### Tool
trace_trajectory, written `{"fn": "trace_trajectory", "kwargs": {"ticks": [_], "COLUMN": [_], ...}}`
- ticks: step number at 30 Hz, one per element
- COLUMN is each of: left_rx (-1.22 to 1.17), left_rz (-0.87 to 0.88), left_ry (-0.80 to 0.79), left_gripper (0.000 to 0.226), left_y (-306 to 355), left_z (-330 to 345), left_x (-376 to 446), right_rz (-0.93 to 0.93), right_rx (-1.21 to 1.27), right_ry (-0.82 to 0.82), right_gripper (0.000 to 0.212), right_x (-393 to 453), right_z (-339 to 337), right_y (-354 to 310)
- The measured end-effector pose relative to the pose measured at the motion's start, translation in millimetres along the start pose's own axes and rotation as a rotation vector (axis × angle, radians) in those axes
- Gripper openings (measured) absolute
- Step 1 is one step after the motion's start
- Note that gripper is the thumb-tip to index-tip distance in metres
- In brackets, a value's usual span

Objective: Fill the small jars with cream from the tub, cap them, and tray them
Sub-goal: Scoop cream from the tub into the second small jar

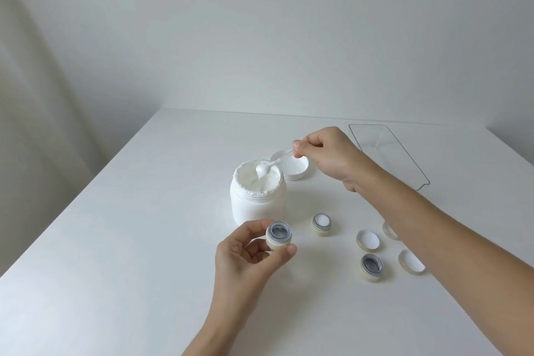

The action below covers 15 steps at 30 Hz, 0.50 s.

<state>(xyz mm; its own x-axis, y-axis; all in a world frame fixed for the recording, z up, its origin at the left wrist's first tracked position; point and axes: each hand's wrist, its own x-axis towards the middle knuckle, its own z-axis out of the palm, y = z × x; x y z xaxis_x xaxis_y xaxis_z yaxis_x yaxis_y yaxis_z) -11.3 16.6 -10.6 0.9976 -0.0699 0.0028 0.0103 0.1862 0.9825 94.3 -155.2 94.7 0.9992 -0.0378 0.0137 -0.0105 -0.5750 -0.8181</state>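
Observation:
A white tub [254, 205] of cream stands open mid-table. My right hand [326, 154] pinches a small clear spoon [268, 168] whose cream-coated bowl sits over the tub's mouth. In front of the tub, my left hand [245, 254] holds a small uncapped jar [278, 235] that looks empty. A second small jar [321, 222], holding white cream, stands on the table to its right. A third jar [371, 267], empty-looking, stands further right. Two loose caps [367, 240] [411, 261] lie near it, and a third [388, 230] is partly hidden under my right forearm.
The tub's white lid [296, 169] lies upside down behind the tub. A clear rectangular tray [404, 159] sits at the back right of the white table. The table's left edge runs diagonally; a plain wall stands behind.

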Motion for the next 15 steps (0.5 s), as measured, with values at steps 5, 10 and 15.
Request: {"fn": "trace_trajectory", "kwargs": {"ticks": [5,10,15], "left_rx": [-0.020,-0.012,0.010], "left_rz": [0.035,0.082,0.100], "left_ry": [0.055,0.103,0.110], "left_gripper": [0.038,0.032,0.036], "left_y": [0.5,0.6,0.0], "left_z": [-1.1,-1.1,-0.4], "left_x": [0.3,0.5,0.3], "right_rz": [0.063,0.073,0.037], "right_rx": [0.189,0.193,0.055], "right_ry": [-0.080,-0.099,-0.045], "right_gripper": [0.024,0.028,0.031], "right_x": [-14.4,-41.3,-66.0], "right_z": [-15.4,-19.7,-8.5], "right_y": [6.0,11.2,19.9]}}
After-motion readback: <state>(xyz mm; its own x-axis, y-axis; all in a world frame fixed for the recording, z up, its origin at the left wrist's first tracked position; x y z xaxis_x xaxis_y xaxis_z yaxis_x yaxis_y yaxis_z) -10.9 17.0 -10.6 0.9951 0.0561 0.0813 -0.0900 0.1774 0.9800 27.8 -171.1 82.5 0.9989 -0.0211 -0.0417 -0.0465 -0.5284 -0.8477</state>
